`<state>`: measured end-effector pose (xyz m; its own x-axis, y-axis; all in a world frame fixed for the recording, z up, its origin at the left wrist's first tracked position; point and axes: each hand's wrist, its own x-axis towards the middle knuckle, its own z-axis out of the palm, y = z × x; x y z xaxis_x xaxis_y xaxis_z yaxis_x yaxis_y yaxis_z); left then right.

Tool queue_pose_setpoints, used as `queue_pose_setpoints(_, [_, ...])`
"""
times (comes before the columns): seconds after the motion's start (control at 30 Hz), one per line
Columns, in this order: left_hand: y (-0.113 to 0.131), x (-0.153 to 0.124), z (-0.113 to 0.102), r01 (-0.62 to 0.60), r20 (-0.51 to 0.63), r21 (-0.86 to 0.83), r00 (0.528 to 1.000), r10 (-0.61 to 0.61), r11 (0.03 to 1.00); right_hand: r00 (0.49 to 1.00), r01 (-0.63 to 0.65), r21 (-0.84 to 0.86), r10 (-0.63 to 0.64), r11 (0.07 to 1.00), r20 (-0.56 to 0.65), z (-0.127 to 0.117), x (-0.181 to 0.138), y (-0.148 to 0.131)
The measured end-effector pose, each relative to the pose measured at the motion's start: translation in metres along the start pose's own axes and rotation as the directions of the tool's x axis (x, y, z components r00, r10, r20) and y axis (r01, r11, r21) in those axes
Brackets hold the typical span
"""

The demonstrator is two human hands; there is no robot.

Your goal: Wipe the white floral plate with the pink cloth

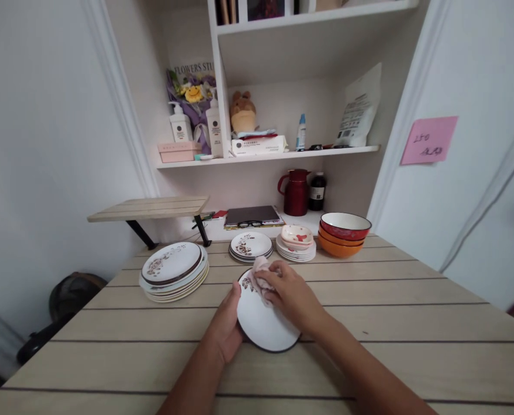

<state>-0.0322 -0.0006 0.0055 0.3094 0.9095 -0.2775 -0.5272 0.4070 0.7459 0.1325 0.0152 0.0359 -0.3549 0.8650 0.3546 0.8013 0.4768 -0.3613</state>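
A white plate [267, 325] with a dark rim and a brown flower print is tilted up over the table in front of me. My left hand [228, 323] grips its left edge, thumb along the rim and the other fingers hidden beneath. In my right hand [289, 288] is a crumpled pale pink cloth [262, 276], pressed against the upper part of the plate and covering some of the print. Just beyond lies a small stack of matching plates [251, 245].
On the slatted wooden table [390, 357], a tall stack of larger plates [174, 271] stands left, near a small raised shelf [153, 207]. Small dishes [296, 237] and stacked red and orange bowls [344, 235] sit at the back right. Behind are a laptop [254, 215] and red jug [296, 193].
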Motion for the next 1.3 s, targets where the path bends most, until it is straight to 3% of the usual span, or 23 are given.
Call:
queue_pose_setpoints(0.13, [-0.001,-0.002,0.0,0.015,0.015,-0.032,1.0,-0.015,0.999,0.966,-0.123,0.003,0.119,0.992,0.228,-0.025,-0.017,0.018])
queue_pose_setpoints(0.23, [-0.002,-0.002,-0.001,-0.015,0.021,-0.056,1.0,0.017,0.998,0.92,-0.04,0.081,0.005,0.996,0.393,-0.035,-0.03,0.015])
queue_pose_setpoints(0.3, [-0.002,-0.001,-0.001,-0.02,0.041,-0.068,0.999,0.022,0.998,0.892,0.04,0.176,-0.114,0.984,0.437,-0.033,-0.035,0.003])
queue_pose_setpoints(0.37, [0.0,-0.001,-0.002,0.002,0.058,-0.074,0.998,0.002,0.997,0.9,0.086,0.264,-0.188,0.961,0.392,-0.023,-0.034,-0.013])
queue_pose_setpoints(0.47, [0.002,0.0,-0.001,0.049,0.079,-0.082,0.996,-0.043,0.995,0.953,0.085,0.307,-0.167,0.948,0.253,-0.005,-0.024,-0.031])
queue_pose_setpoints(0.57, [0.002,0.002,-0.001,0.046,0.078,-0.088,0.996,-0.039,0.995,0.992,0.052,0.174,-0.07,0.983,0.103,0.005,-0.011,-0.028])
queue_pose_setpoints(0.67, [0.0,0.003,-0.001,0.012,0.045,-0.081,0.999,-0.008,0.997,1.0,0.001,0.054,-0.001,0.999,-0.002,0.002,-0.006,-0.01])
queue_pose_setpoints(0.8, [-0.001,0.002,-0.002,0.019,0.052,-0.061,0.999,-0.016,0.998,0.996,-0.085,-0.008,0.085,0.996,-0.008,-0.006,-0.011,0.013])
queue_pose_setpoints(0.93, [0.002,-0.002,0.003,0.04,0.023,-0.039,0.999,-0.039,0.998,0.992,-0.118,-0.008,0.118,0.993,-0.051,-0.001,-0.013,0.016])
queue_pose_setpoints(1.07, [0.003,-0.005,0.007,0.013,0.023,-0.045,1.0,-0.012,0.999,0.992,-0.059,0.022,0.061,0.998,-0.107,0.011,-0.008,0.007])
queue_pose_setpoints(1.3, [-0.001,0.0,0.004,-0.034,0.061,-0.064,0.997,0.038,0.997,0.996,0.08,0.001,-0.08,0.997,-0.038,0.01,-0.009,-0.003])
